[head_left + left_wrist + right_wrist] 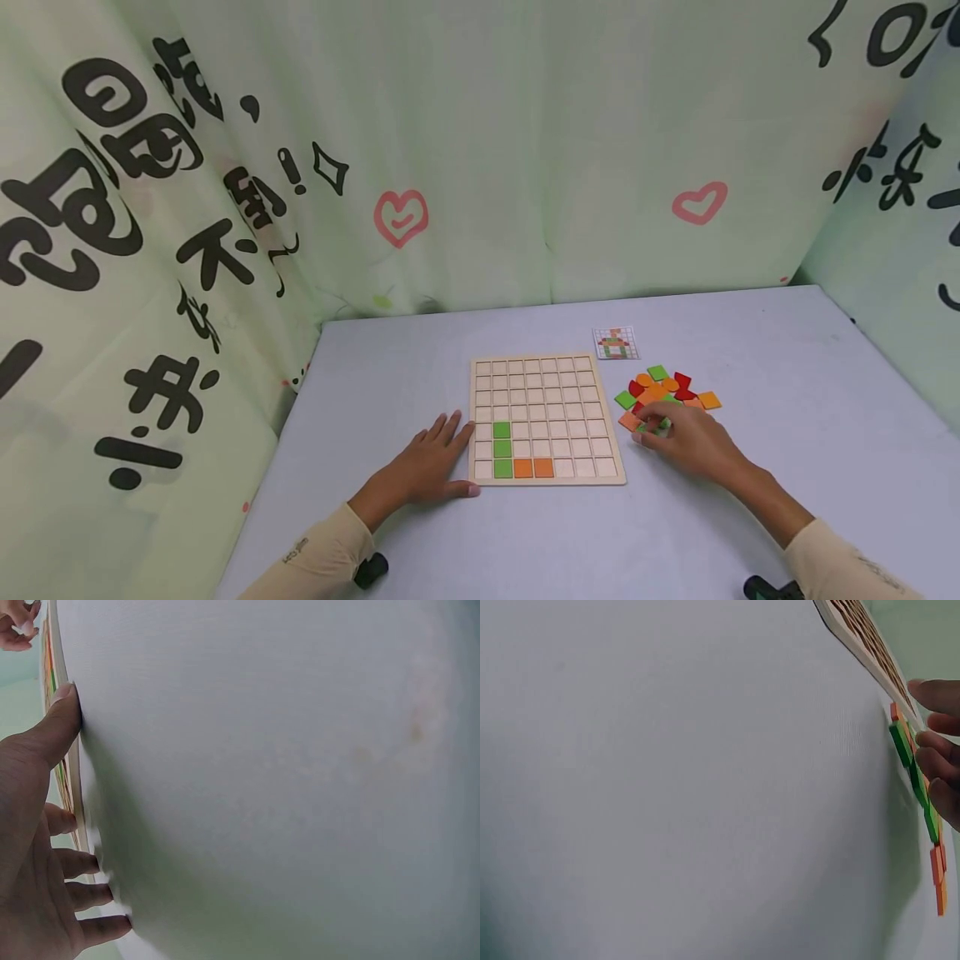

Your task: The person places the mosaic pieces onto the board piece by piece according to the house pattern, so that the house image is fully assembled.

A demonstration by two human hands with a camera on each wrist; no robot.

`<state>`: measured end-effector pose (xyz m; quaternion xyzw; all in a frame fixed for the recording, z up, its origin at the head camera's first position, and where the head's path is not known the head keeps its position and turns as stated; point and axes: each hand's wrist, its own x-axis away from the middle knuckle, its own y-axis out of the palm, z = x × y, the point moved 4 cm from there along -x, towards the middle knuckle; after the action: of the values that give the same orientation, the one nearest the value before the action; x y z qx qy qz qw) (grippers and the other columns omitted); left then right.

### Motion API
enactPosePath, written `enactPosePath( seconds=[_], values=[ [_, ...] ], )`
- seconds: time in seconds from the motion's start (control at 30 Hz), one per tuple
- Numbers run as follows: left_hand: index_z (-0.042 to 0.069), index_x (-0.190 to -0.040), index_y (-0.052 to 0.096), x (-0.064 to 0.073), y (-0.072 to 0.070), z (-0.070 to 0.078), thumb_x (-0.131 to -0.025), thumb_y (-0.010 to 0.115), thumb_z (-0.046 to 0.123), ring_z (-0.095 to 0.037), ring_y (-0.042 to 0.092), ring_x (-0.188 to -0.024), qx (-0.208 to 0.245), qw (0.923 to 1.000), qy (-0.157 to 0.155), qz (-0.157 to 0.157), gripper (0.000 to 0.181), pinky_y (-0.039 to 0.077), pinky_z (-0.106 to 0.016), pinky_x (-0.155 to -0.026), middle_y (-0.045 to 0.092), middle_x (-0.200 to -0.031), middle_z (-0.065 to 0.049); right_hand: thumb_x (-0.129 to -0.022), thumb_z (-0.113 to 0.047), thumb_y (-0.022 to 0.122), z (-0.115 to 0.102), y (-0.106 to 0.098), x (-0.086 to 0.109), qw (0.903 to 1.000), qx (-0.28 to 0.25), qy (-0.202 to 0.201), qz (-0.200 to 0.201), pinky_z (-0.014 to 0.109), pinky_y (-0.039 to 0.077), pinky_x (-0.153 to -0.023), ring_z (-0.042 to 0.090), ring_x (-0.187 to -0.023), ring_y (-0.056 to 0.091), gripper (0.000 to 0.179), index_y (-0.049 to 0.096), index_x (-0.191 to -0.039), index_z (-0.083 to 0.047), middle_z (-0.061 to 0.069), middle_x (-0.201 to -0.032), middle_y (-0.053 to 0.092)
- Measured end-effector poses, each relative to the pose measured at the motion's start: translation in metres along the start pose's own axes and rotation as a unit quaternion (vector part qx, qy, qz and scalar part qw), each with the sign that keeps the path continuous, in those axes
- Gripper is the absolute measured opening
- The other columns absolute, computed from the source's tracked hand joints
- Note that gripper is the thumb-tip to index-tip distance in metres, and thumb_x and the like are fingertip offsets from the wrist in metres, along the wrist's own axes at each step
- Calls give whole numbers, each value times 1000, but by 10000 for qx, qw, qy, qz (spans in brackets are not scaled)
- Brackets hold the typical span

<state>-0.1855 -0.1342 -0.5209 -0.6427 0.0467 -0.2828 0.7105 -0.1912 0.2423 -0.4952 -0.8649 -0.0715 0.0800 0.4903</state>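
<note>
A wooden grid board (547, 359) lies on the table. In its lower left, several green squares (502, 448) form a column, and two orange squares (533, 468) sit beside the lowest one. My left hand (427, 467) rests at the board's left side, fingers spread, with the thumb by the near left corner. Over the near side of a loose pile of coloured tiles (654, 392), my right hand (693, 442) reaches with bent fingers. Its thumb (936, 696) and fingertips stand apart above green and orange tiles (901, 744). The hand hides part of the pile.
Behind the pile, by the board's far right corner, lies a small pattern card (617, 343) with a coloured figure on a grid. A white cloth covers the table (420, 358). Printed curtains (480, 150) hang along the back and sides.
</note>
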Motion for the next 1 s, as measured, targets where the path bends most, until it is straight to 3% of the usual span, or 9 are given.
enactPosePath(
  seconds=[0.23,1.0],
  values=[
    [16,-161,25,0,1,-2,-87,60,71,-36,18,-155,-32,10000,32,20,99,31,-56,-117,19,-168,-12,-80,-22,85,14,-2,4,9997,174,163,52,24,42,-54,11,-70,53,34,73,-107,-6,-6,-78,64],
    [16,-161,25,1,0,0,-87,61,70,-36,18,-155,38,10000,26,-14,98,30,-56,-118,19,-168,-12,-80,-19,85,13,5,4,9979,-35,615,-207,25,44,-55,18,-80,55,38,74,-113,-3,1,-85,65]
  ],
)
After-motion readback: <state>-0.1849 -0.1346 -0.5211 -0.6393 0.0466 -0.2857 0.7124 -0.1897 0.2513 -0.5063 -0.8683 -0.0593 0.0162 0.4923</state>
